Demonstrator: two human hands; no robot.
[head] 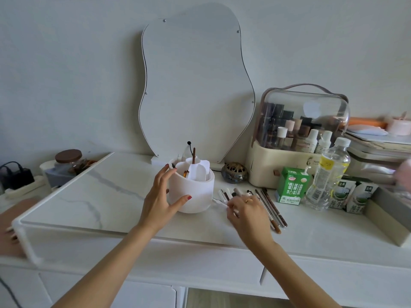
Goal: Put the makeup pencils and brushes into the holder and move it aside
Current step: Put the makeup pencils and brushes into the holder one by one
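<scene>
A round white holder [195, 192] with inner compartments stands on the marble-look dressing table [106, 196]. A few pencils and a brown-handled brush stick up from it. My left hand [160, 198] wraps its left side, thumb on the front wall and fingers at the rim. Several makeup pencils and brushes [270, 206] lie loose on the table to the right of the holder. My right hand [246, 213] rests over their near ends, fingertips pinching at a white pencil [219, 202]; whether it is lifted I cannot tell.
A wavy mirror [195, 85] leans on the wall behind. To the right stand a small brass burner [234, 173], a cosmetics case [298, 138], a green carton [292, 185], a water bottle [329, 174] and milk cartons [351, 196]. A jar [69, 161] sits far left.
</scene>
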